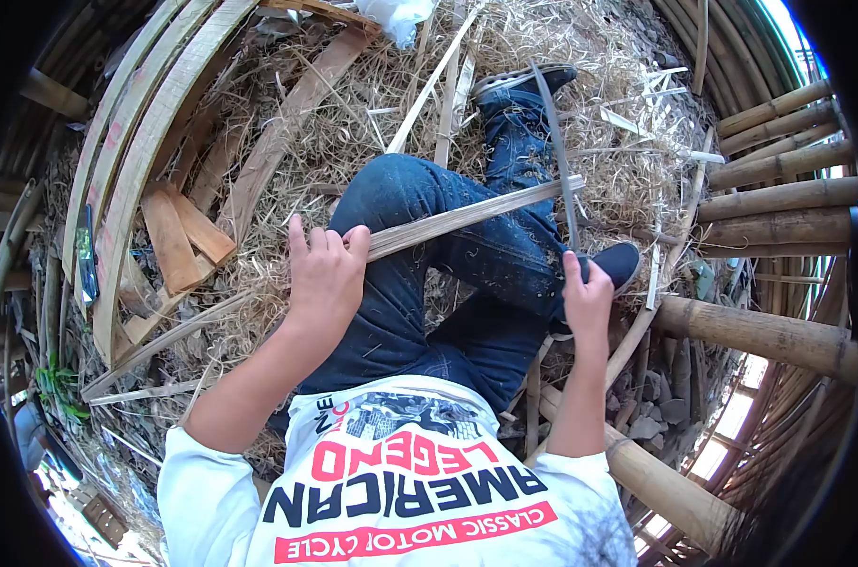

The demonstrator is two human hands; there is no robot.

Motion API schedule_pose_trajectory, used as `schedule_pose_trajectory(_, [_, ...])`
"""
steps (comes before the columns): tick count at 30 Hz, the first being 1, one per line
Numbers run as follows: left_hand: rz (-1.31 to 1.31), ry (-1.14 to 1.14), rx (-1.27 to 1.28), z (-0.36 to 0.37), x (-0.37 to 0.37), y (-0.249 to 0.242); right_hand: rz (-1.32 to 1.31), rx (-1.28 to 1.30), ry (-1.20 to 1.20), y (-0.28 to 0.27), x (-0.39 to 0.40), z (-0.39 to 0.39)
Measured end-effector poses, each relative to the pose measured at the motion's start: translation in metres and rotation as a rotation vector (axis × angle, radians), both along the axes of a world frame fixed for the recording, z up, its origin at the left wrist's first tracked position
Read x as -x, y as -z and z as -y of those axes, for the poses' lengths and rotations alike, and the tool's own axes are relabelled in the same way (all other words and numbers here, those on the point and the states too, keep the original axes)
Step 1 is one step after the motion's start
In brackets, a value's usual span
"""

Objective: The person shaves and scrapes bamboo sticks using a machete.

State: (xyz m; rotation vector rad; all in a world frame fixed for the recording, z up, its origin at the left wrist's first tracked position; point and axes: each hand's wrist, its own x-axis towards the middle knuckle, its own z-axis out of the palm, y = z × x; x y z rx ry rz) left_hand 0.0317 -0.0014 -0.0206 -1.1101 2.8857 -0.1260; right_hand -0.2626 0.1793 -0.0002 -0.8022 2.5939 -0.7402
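Sitting on a straw-littered floor, the person is seen with a long bamboo strip laid across the raised knee, apparently so that the leg serves as a rest. The left hand is curled around the strip's near end, steadying it. The right hand is closed on the handle of a long, thin blade, held upright where it crosses the strip's far end. Bamboo poles are stacked at the right, and split boards lie at the left.

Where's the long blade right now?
In the head view, the long blade is right of centre, gripped by the right hand. It rises over the person's jeans, crossing the bamboo strip held by the left hand.
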Motion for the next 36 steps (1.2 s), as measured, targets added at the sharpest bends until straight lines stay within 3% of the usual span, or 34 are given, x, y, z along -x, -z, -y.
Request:
schedule_pose_trajectory(3, [0.057,0.002,0.002,0.001,0.003,-0.002,0.115,-0.004,-0.044,0.002,-0.034,0.014])
schedule_pose_trajectory(9, [0.03,0.01,-0.028,0.003,0.001,0.0,-0.038,-0.111,-0.23,-0.001,-0.062,0.035])
schedule_pose_trajectory(15, [-0.151,0.045,-0.336,0.017,-0.006,0.003,-0.052,-0.058,-0.265,0.018,-0.053,0.029])
schedule_pose_trajectory(19, [-0.177,0.078,-0.392,0.023,-0.007,0.002,-0.107,-0.052,-0.292,0.022,-0.047,0.028])
schedule_pose_trajectory(36, [-0.166,0.065,-0.399,0.024,-0.007,0.003,-0.295,-0.126,-0.263,0.02,-0.018,0.008])
